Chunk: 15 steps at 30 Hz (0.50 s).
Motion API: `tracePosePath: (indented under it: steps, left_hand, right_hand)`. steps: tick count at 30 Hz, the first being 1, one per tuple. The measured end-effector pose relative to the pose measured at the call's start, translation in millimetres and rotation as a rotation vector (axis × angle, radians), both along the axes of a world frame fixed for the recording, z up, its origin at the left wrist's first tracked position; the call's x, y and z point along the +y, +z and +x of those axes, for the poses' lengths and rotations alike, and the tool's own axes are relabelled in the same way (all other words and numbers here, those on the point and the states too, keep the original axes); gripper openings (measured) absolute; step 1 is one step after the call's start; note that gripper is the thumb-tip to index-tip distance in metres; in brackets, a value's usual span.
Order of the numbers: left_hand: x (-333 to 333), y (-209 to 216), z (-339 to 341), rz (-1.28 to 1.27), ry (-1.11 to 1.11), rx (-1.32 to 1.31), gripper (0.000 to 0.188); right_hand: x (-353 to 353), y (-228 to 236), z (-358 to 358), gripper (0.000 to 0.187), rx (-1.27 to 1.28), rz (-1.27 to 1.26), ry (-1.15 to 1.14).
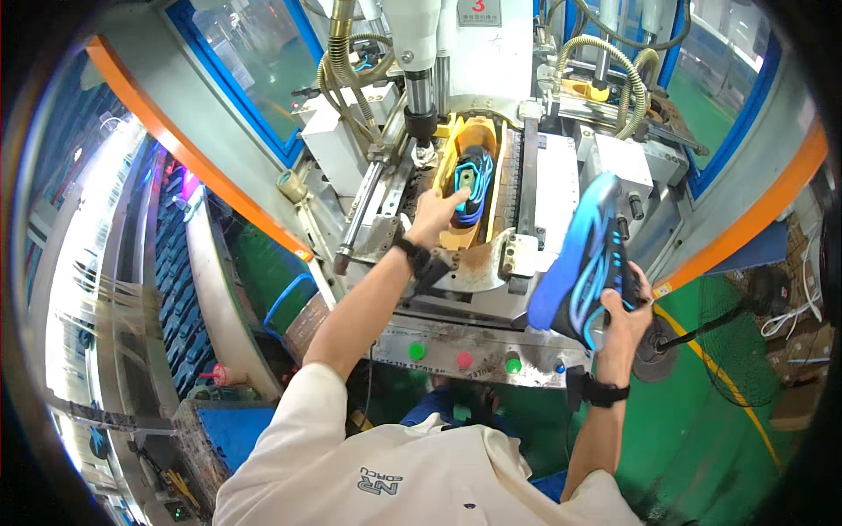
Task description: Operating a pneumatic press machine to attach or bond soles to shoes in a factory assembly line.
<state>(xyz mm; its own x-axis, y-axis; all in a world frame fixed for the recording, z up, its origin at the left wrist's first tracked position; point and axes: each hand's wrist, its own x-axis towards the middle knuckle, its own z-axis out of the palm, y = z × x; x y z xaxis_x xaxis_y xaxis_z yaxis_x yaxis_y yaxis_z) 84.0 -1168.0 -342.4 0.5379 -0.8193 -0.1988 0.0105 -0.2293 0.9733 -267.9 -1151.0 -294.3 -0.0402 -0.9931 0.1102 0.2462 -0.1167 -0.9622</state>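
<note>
My right hand (624, 317) is closed around a blue and black shoe (586, 263) with light-blue laces, held up right of the machine with its purple-blue sole side turned left. A second blue and black laced shoe (474, 180) lies in the yellow mould (478, 131) of the press. Over the mould's left yellow wall reaches my left hand (435, 216). Its thumb stretches onto the laced shoe, apart from the forefinger, which lies by the yellow wall; the other fingers are mostly hidden. Dark straps with small devices circle both wrists.
Above the mould's left side stands a press cylinder (419, 92). A panel with coloured buttons (465, 359) runs along the machine's front. Orange-edged guards (197, 158) flank both sides. A conveyor (175, 280) with dark blue pieces lies left; a fan (741, 342) stands right.
</note>
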Motion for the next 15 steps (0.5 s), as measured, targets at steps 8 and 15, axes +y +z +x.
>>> tracePosePath:
  steps: [8,15]
  left_hand:
    - [-136,-105,43,0.336,0.049,-0.454,0.064]
    - [-57,-42,59,0.021,-0.014,0.652,0.030]
  right_hand:
    - [-35,27,10,0.055,0.257,-0.001,-0.216]
    - [-160,67,100,0.046,0.653,-0.204,-0.010]
